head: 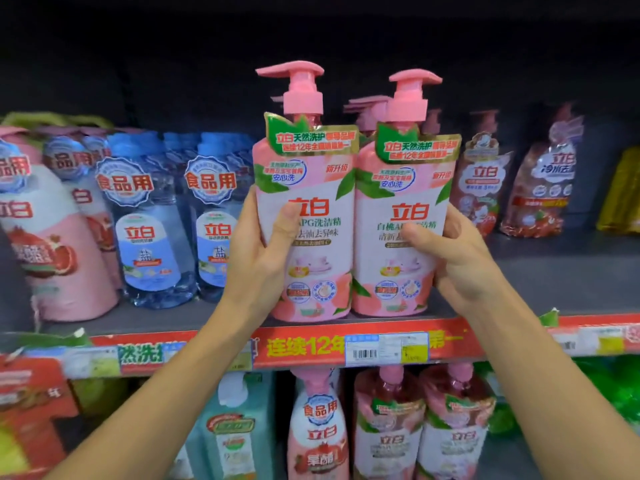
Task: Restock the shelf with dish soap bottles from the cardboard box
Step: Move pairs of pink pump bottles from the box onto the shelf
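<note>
Two pink pump bottles of dish soap stand side by side at the front edge of the grey shelf (540, 271). My left hand (258, 258) grips the left bottle (308, 188), thumb across its label. My right hand (460, 258) grips the right bottle (405, 188), thumb on its front. Both bottles are upright, bases at the shelf lip. More pink pump tops (367, 109) show right behind them. The cardboard box is not in view.
Clear blue bottles (152, 230) and a pink pomegranate bottle (52, 244) fill the shelf to the left. Dark red bottles (481, 188) stand to the right, with bare shelf in front of them. A red price strip (304, 344) runs along the edge; more bottles (388, 427) sit below.
</note>
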A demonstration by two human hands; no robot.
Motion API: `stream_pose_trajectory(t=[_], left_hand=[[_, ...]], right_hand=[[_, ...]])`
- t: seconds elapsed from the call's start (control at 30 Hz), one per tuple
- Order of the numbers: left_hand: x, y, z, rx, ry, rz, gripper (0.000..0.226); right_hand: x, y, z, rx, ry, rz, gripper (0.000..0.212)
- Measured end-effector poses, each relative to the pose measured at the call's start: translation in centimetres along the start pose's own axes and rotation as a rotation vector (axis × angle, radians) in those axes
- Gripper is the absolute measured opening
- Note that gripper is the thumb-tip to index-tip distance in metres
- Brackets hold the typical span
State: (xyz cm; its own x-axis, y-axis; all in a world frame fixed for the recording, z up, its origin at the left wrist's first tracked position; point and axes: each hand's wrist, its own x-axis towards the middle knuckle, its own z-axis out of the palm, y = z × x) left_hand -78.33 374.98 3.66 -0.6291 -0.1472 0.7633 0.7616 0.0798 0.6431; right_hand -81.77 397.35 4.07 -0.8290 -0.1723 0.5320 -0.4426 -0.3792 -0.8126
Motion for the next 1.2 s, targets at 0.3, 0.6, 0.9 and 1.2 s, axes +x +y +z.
stream_pose_trajectory(t=[0.3, 0.6, 0.9, 1.2], left_hand=[[0.2, -0.7, 1.1, -0.038, 0.036, -0.077, 0.052], [-0.6, 0.1, 0.7, -0.009, 0.007, -0.134, 0.039], [-2.8, 3.3, 1.5, 0.316, -0.014, -0.271, 0.035], [-3.7, 2.5, 2.0, 0.574, 0.124, -0.333, 0.051]], right_hand=[[-0.5, -0.4, -1.6, -0.068, -0.05, 0.032, 0.063], [-1.1, -1.6, -1.8, -0.5, -0.037, -0.035, 0.04], [-2.2, -2.1, -1.6, -0.653, 0.006, -0.075, 0.053], [-3.3, -1.5, -0.3, -0.967, 0.108, -0.004, 0.074]])
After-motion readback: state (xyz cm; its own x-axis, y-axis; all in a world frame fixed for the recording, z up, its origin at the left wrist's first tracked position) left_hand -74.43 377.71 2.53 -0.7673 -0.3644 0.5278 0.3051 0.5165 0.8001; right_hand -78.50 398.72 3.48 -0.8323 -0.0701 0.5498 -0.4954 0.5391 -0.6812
